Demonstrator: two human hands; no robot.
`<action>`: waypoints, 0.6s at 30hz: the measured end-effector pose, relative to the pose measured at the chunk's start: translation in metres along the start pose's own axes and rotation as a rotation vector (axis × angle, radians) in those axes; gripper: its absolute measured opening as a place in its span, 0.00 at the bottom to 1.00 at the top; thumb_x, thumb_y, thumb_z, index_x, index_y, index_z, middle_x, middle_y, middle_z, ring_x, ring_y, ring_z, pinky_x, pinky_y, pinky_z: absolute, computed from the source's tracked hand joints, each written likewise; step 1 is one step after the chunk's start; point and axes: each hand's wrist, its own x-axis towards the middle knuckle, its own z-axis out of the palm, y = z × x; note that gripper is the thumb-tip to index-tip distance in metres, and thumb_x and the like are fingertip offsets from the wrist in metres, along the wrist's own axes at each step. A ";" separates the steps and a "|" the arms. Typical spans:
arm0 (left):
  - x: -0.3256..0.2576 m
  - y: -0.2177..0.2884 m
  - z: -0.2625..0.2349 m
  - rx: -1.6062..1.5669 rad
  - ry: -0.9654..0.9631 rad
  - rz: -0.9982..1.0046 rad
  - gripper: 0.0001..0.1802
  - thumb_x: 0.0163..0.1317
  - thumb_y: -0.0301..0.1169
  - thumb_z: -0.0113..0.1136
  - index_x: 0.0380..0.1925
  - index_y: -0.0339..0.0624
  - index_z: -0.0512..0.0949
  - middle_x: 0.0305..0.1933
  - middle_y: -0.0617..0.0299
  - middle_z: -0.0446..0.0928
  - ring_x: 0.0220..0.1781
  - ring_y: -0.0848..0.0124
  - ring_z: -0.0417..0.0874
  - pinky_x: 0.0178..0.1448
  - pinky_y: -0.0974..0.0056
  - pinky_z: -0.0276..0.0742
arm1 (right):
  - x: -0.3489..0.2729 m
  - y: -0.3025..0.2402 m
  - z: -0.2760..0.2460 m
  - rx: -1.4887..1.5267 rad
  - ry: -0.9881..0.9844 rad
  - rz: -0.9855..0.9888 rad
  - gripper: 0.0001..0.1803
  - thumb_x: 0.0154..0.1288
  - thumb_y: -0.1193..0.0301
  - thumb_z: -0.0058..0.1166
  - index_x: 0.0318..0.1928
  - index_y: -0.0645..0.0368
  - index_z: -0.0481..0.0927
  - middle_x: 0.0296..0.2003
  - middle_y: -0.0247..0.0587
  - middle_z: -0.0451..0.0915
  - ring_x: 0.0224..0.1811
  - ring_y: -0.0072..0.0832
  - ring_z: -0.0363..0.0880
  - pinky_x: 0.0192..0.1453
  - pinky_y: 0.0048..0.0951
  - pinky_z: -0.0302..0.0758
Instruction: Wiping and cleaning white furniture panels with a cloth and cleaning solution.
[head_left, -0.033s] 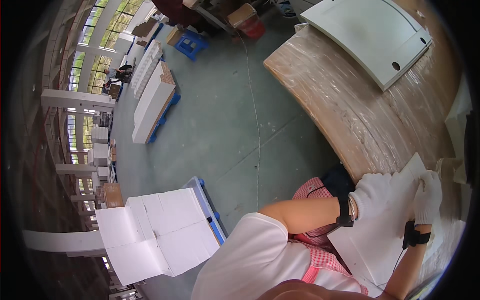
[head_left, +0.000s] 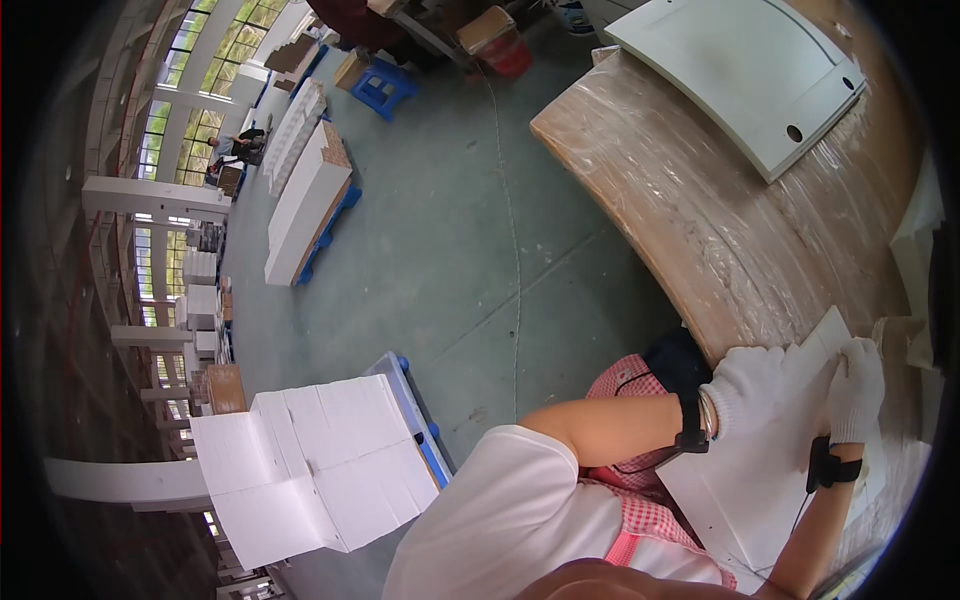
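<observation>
A flat white panel (head_left: 740,490) lies at a slant on the plastic-wrapped worktable (head_left: 720,240), its pointed corner toward the far side. My left hand (head_left: 750,392), in a white knitted glove, is curled over the panel's left edge; the fingertips blend into the white surface. Near the right edge of the same panel is my right hand (head_left: 856,392), gloved too. Its fingers are bent and drawn together, and whatever is between them is hidden. Dark straps sit on both wrists, with a thin cable by the right one.
Large white door-like panels (head_left: 740,70) with dark round holes lie at the table's far end. Leftward on the green floor are stacked white boards (head_left: 350,470) on a blue pallet, another long stack (head_left: 305,215), a blue stool (head_left: 383,90) and a red bucket (head_left: 505,55). A person (head_left: 235,148) is far off.
</observation>
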 end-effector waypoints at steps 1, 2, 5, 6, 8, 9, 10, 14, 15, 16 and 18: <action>0.001 0.001 -0.001 -0.014 0.042 0.012 0.26 0.56 0.42 0.69 0.49 0.40 0.72 0.38 0.54 0.81 0.40 0.55 0.87 0.39 0.53 0.83 | 0.008 -0.007 0.001 -0.006 0.002 -0.002 0.02 0.67 0.76 0.53 0.38 0.60 0.79 0.42 0.45 0.79 0.47 0.48 0.79 0.52 0.41 0.76; 0.000 0.001 -0.004 -0.016 0.046 0.017 0.26 0.56 0.42 0.69 0.49 0.40 0.72 0.38 0.54 0.81 0.40 0.55 0.87 0.39 0.53 0.83 | 0.021 -0.018 0.004 0.005 0.003 0.020 0.02 0.67 0.76 0.53 0.38 0.60 0.78 0.42 0.45 0.79 0.47 0.48 0.79 0.52 0.41 0.76; -0.002 0.004 -0.019 -0.041 -0.002 -0.010 0.23 0.57 0.40 0.67 0.48 0.40 0.72 0.38 0.54 0.82 0.39 0.55 0.88 0.38 0.52 0.83 | 0.038 -0.029 0.011 0.032 -0.013 0.031 0.02 0.68 0.76 0.52 0.37 0.60 0.78 0.42 0.46 0.79 0.47 0.49 0.78 0.52 0.41 0.76; -0.002 0.004 -0.019 -0.053 -0.006 -0.012 0.22 0.58 0.40 0.65 0.48 0.39 0.72 0.38 0.54 0.82 0.39 0.55 0.88 0.38 0.52 0.83 | 0.039 -0.030 0.010 0.036 -0.028 0.039 0.02 0.68 0.76 0.52 0.38 0.60 0.78 0.43 0.46 0.79 0.47 0.49 0.78 0.52 0.41 0.76; -0.002 0.005 -0.018 -0.069 -0.009 -0.007 0.21 0.59 0.40 0.63 0.47 0.39 0.72 0.38 0.53 0.82 0.40 0.54 0.88 0.37 0.51 0.83 | 0.019 -0.015 0.007 0.051 -0.003 0.029 0.03 0.68 0.76 0.52 0.38 0.60 0.79 0.43 0.46 0.80 0.47 0.49 0.79 0.52 0.40 0.76; -0.002 0.006 -0.017 -0.074 0.004 0.015 0.21 0.60 0.40 0.63 0.47 0.39 0.72 0.39 0.53 0.82 0.40 0.54 0.88 0.37 0.51 0.83 | 0.002 -0.003 0.003 0.063 0.019 0.027 0.03 0.68 0.76 0.52 0.38 0.59 0.79 0.43 0.45 0.80 0.48 0.48 0.79 0.52 0.40 0.76; -0.002 0.008 -0.016 -0.081 0.011 0.044 0.21 0.60 0.40 0.62 0.47 0.38 0.73 0.39 0.52 0.83 0.40 0.54 0.88 0.37 0.51 0.83 | -0.016 0.011 -0.005 0.044 0.008 0.064 0.03 0.67 0.76 0.53 0.38 0.59 0.79 0.44 0.45 0.81 0.49 0.47 0.80 0.53 0.39 0.77; 0.000 0.021 -0.022 -0.084 -0.015 0.038 0.20 0.61 0.39 0.61 0.47 0.38 0.73 0.37 0.52 0.83 0.37 0.54 0.89 0.35 0.51 0.84 | -0.046 0.031 -0.026 -0.076 -0.048 0.205 0.03 0.65 0.75 0.58 0.38 0.58 0.81 0.43 0.44 0.81 0.48 0.46 0.81 0.52 0.40 0.78; 0.000 0.014 -0.015 -0.062 0.042 0.041 0.19 0.61 0.39 0.60 0.46 0.38 0.73 0.37 0.52 0.83 0.35 0.54 0.89 0.35 0.51 0.84 | -0.025 0.009 -0.022 -0.046 -0.031 0.172 0.03 0.64 0.74 0.58 0.38 0.57 0.82 0.42 0.44 0.81 0.47 0.47 0.81 0.50 0.42 0.78; 0.001 0.008 -0.010 0.025 0.039 0.031 0.19 0.62 0.39 0.60 0.47 0.39 0.73 0.35 0.52 0.82 0.32 0.54 0.88 0.33 0.51 0.83 | -0.006 -0.004 -0.013 -0.029 0.019 0.082 0.02 0.63 0.74 0.58 0.37 0.56 0.81 0.40 0.43 0.81 0.46 0.47 0.81 0.48 0.44 0.78; 0.003 0.005 -0.037 -0.068 -0.123 0.005 0.27 0.59 0.47 0.67 0.49 0.40 0.73 0.39 0.48 0.82 0.39 0.49 0.87 0.40 0.48 0.83 | 0.031 -0.035 -0.002 -0.074 -0.002 0.055 0.05 0.66 0.69 0.54 0.37 0.53 0.82 0.38 0.42 0.81 0.45 0.45 0.83 0.47 0.45 0.80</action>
